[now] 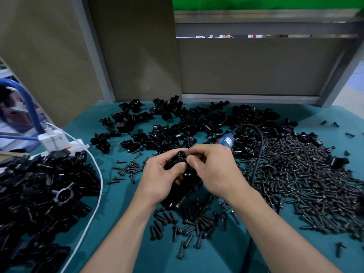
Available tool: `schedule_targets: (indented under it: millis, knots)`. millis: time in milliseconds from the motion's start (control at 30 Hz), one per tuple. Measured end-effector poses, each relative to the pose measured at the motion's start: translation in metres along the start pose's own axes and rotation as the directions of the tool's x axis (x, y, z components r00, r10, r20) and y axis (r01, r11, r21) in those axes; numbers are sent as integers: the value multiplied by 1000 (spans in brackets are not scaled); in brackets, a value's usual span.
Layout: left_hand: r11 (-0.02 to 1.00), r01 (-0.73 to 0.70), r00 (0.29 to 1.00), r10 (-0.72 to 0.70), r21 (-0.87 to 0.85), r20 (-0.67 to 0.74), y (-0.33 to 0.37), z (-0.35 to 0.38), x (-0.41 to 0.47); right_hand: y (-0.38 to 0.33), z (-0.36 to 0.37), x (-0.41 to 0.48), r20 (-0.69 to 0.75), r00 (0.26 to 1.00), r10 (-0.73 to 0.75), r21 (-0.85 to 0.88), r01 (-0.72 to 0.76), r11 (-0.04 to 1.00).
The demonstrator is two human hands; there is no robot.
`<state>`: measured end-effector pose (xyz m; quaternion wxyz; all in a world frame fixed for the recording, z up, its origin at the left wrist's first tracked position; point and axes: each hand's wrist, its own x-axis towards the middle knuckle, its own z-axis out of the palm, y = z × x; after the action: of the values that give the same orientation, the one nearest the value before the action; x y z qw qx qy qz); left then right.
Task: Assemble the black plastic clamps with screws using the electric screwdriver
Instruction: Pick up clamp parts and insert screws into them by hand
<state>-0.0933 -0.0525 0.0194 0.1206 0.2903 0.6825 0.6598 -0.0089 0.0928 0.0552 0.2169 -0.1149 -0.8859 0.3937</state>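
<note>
In the head view, at centre, the left hand grips a black clamp while the right hand pinches its top, the electric screwdriver lying at one o'clock, screws heaped at three.

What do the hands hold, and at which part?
One black clamp: the left hand grips its body, and the right hand pinches its upper end beside the round hole.
</note>
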Motion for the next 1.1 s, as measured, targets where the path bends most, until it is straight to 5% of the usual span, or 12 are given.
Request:
schedule_targets:
  millis: [200, 467, 667, 867, 1100]
  knots:
    - [979, -57, 994, 74, 194, -84, -1, 0, -1, -1, 3, 1, 21, 999, 25, -17, -25, 1000]
    - [980, -105, 993, 114, 170, -43, 2, 7, -3, 0, 3, 1, 37, 998, 50, -126, -45, 991]
    - [982, -102, 992, 112, 162, -54, 2, 6, -3, -1, -9, 3, 131, 990, 59, 64, -67, 996]
    - [979, -103, 991, 116, 177, -65, 1, 6, -3, -1, -6, 2, 139, 990, -14, -64, 23, 998]
    - [976, -79, 992, 97, 202, -82, 0, 5, -3, -2, -12, 3, 191, 981, 18, 28, -24, 999]
